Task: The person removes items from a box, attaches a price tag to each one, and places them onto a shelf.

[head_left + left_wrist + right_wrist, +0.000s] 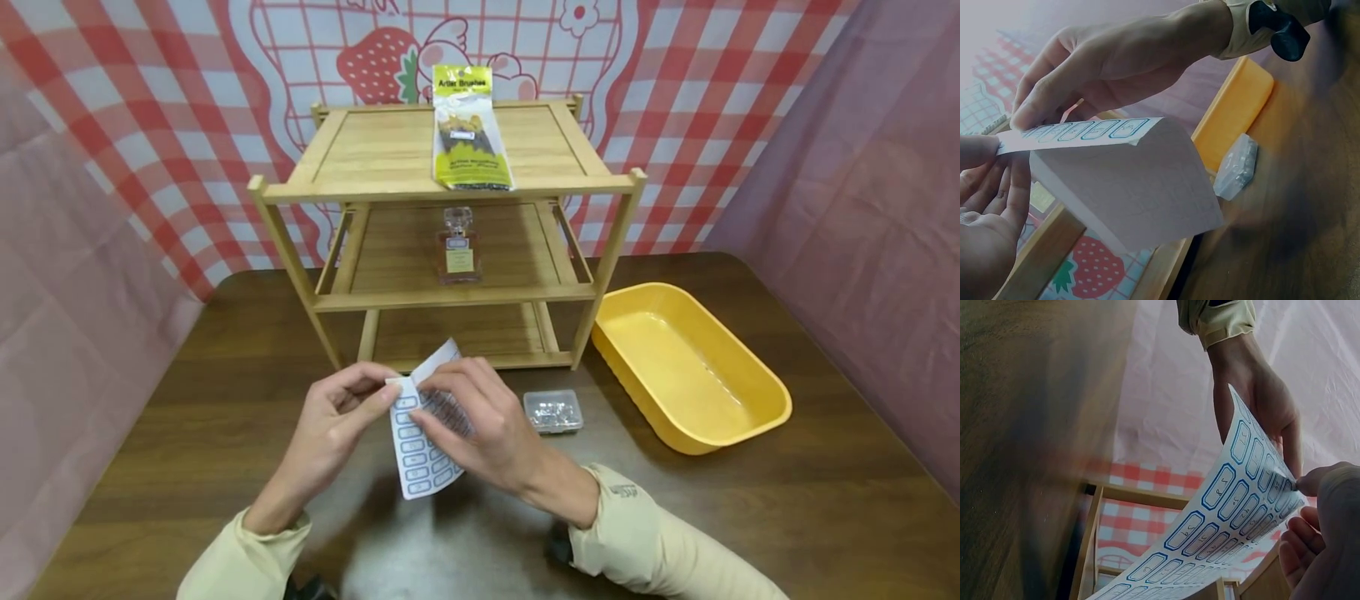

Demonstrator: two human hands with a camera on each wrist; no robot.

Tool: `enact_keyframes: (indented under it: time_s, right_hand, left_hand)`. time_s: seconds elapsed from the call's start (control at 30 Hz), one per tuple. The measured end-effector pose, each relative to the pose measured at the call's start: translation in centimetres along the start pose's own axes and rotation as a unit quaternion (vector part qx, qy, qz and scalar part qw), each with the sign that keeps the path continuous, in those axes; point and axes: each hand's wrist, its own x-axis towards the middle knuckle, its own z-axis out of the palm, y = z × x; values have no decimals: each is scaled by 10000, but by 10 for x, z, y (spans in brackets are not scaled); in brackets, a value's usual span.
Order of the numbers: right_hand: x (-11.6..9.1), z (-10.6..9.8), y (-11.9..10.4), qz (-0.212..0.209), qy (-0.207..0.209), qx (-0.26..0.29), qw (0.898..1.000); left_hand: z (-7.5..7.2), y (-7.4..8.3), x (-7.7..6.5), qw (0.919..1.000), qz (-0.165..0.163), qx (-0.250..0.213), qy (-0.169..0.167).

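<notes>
A white sheet of blue-bordered, numbered sticker labels is held up over the table in front of the shelf, creased near its top. My left hand pinches its upper left corner between thumb and fingers. At the top of the sheet, my right hand has its thumb and fingertips on the labels, pinching at the bent part. The left wrist view shows the sheet's plain back. Rows of labels face the right wrist camera. Whether a single label is lifted is hidden by the fingers.
A three-tier wooden shelf holds a pack of artist brushes on top and a perfume bottle on the middle tier; both bear small labels. A clear plastic box of small metallic pieces and a yellow bin stand at the right.
</notes>
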Motion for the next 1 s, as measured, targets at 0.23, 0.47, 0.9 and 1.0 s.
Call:
enact_keyframes:
  time_s: [0.23, 0.47, 0.9, 1.0]
  right_hand:
    - [0, 0, -3, 96, -19, -22, 9999]
    - [0, 0, -4, 181, 29, -26, 9998]
    - [-1, 0, -5, 349, -47, 3, 9994]
    - [0, 0, -5, 380, -93, 51, 9992]
  left_hand:
    - [1, 0, 0, 9997, -20, 214, 76]
    - [1, 0, 0, 9992, 7, 404, 43]
    - [0, -1, 0, 9985, 95, 534, -43]
    - [0, -1, 0, 9981, 105, 599, -75]
